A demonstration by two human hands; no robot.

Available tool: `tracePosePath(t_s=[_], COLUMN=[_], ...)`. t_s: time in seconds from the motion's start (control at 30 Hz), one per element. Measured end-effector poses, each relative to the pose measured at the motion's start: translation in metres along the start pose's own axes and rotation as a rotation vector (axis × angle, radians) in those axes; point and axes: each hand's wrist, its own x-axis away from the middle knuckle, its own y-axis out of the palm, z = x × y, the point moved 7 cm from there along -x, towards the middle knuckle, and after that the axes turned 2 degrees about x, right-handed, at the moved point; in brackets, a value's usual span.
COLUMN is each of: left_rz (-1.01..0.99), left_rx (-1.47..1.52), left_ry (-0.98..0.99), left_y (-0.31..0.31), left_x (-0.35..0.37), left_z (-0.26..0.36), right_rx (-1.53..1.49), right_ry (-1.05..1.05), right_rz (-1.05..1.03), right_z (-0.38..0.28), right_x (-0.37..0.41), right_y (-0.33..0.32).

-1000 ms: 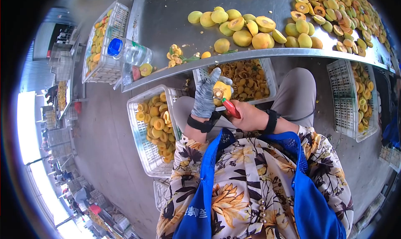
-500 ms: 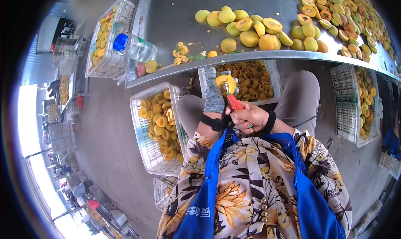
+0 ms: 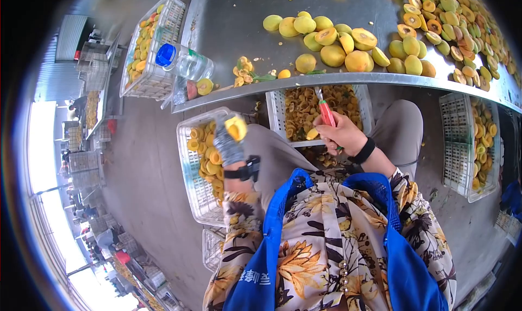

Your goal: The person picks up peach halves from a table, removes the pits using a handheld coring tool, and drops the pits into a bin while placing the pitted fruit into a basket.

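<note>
My left hand (image 3: 229, 139), in a grey glove, holds a yellow fruit half (image 3: 236, 128) above the left white crate (image 3: 187, 164), which is filled with fruit halves. Motion blurs this hand a little. My right hand (image 3: 342, 132) is bare and wrapped round a red-handled tool (image 3: 326, 113) whose metal end points at the table edge. Below the tool is the middle crate (image 3: 278, 115) of small orange-brown pieces. A small yellow piece (image 3: 312, 133) shows beside my right fingers.
The metal table (image 3: 234, 33) carries whole and halved fruit, with a large heap (image 3: 454, 28) at the right. A clear bottle with a blue cap (image 3: 187, 62) lies at its left corner. More fruit crates stand at the right (image 3: 454, 148) and upper left (image 3: 157, 44).
My left hand has moved left with the fruit half, away from the tool and over the left crate. My right hand and the tool have shifted slightly right and up.
</note>
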Motion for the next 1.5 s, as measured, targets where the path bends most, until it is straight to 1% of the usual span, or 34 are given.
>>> tracePosePath(t_s=[0.07,0.1,0.17,0.2,0.23,0.27,0.3,0.33,0.37,0.4,0.47,0.53,0.57,0.67,0.7,0.73,0.77,0.8,0.83,0.87,0.93,1.0,1.03,1.07,1.1,1.13,1.17,1.23,1.27,1.33,1.37,1.43,1.47,1.5], left_rz=[-0.174,-0.181,-0.179,-0.182,-0.180,-0.299,-0.417,-0.661,-0.573,-0.629,-0.789,-0.933,-0.930,-0.992,-0.944,-0.970,-0.992,-0.996,-0.980,-1.036,-0.914,-0.800,-0.739,-0.782,-0.682,-0.585,-0.588,-0.618,-0.623,-0.659,-0.663,-0.756,-0.758,-0.803], left_rx=[-0.608,-0.609,-1.103,-1.222,-1.336,-1.197,-1.053,-1.307,-1.259,-1.388,-1.586,-1.954,-2.014,-1.989,-1.626,-1.347,-1.006,-0.547,-0.385,-0.198,-0.134,-0.123,-0.184,-0.160,-0.146,-0.133,-0.131,-0.059,-0.057,-0.048,-0.047,-0.114,-0.113,-0.216], left_ry=[0.511,0.514,0.674,0.775,0.879,0.907,0.935,1.261,1.007,0.903,0.781,0.586,0.545,0.528,0.679,0.650,0.219,-0.099,-0.246,-0.268,-0.360,-0.358,-0.413,-0.423,-0.394,-0.367,-0.373,-0.292,-0.296,-0.202,-0.206,-0.382,-0.383,-0.485], left_y=[-0.029,-0.055,-0.090,-0.044,0.024,0.065,0.104,0.149,0.183,0.221,0.280,0.308,0.315,0.318,0.311,0.298,0.278,0.258,0.243,0.230,0.202,0.179,0.165,0.161,0.156,0.152,0.152,0.158,0.159,0.162,0.164,0.167,0.169,0.169], left_x=[-0.003,-0.028,-0.068,-0.036,0.003,0.015,0.020,0.034,0.030,0.035,0.041,0.046,0.025,0.033,0.040,0.043,0.047,0.064,0.063,0.081,0.093,0.106,0.104,0.111,0.110,0.110,0.113,0.116,0.115,0.112,0.112,0.119,0.116,0.117], left_z=[0.049,0.055,0.057,0.076,0.095,0.087,0.079,0.060,0.043,0.022,-0.023,-0.060,-0.087,-0.077,-0.055,-0.039,-0.030,-0.017,-0.019,-0.003,-0.001,-0.002,-0.014,-0.016,-0.021,-0.025,-0.028,-0.024,-0.027,-0.027,-0.024,-0.027,-0.024,-0.030], right_rx=[0.940,0.936,0.667,0.665,0.706,0.749,0.949,0.950,0.889,0.829,0.829,0.823,0.827,0.774,0.748,0.745,0.742,0.736,0.732,0.728,0.809,0.840,0.869,0.897,0.896,0.898,0.920,0.938,0.940,0.933,0.934,0.904,0.905,0.952], right_ry=[-0.089,-0.091,-0.016,-0.007,-0.066,-0.133,-0.411,-0.418,-0.372,-0.325,-0.335,-0.424,-0.401,-0.343,-0.362,-0.365,-0.425,-0.484,-0.513,-0.511,-0.468,-0.508,-0.539,-0.570,-0.634,-0.629,-0.602,-0.542,-0.540,-0.523,-0.521,-0.509,-0.509,-0.506], right_rz=[0.395,0.400,0.397,0.397,0.403,0.411,0.480,0.488,0.418,0.352,0.391,0.455,0.476,0.486,0.503,0.502,0.509,0.515,0.489,0.467,0.417,0.390,0.342,0.294,0.291,0.293,0.277,0.269,0.275,0.315,0.320,0.260,0.262,0.230], right_z=[0.005,0.005,0.016,0.019,0.015,0.009,-0.003,0.000,0.000,0.001,-0.002,0.003,0.007,0.002,0.003,0.000,-0.009,-0.018,-0.028,-0.032,-0.039,-0.041,-0.039,-0.038,-0.041,-0.039,-0.036,-0.033,-0.031,-0.026,-0.024,-0.018,-0.016,-0.011], right_x=[-0.011,-0.011,-0.011,-0.010,-0.011,-0.012,-0.007,-0.006,-0.006,-0.003,0.009,0.017,0.020,0.032,0.033,0.033,0.036,0.038,0.039,0.037,0.029,0.023,0.018,0.015,0.017,0.018,0.017,0.018,0.019,0.020,0.021,0.022,0.021,0.020], right_y=[-0.047,-0.050,-0.056,-0.054,-0.047,-0.043,-0.032,-0.034,-0.030,-0.026,-0.026,-0.032,-0.036,-0.042,-0.046,-0.048,-0.047,-0.045,-0.038,-0.032,-0.016,0.002,0.010,0.018,0.025,0.028,0.029,0.031,0.031,0.028,0.028,0.031,0.029,0.028])
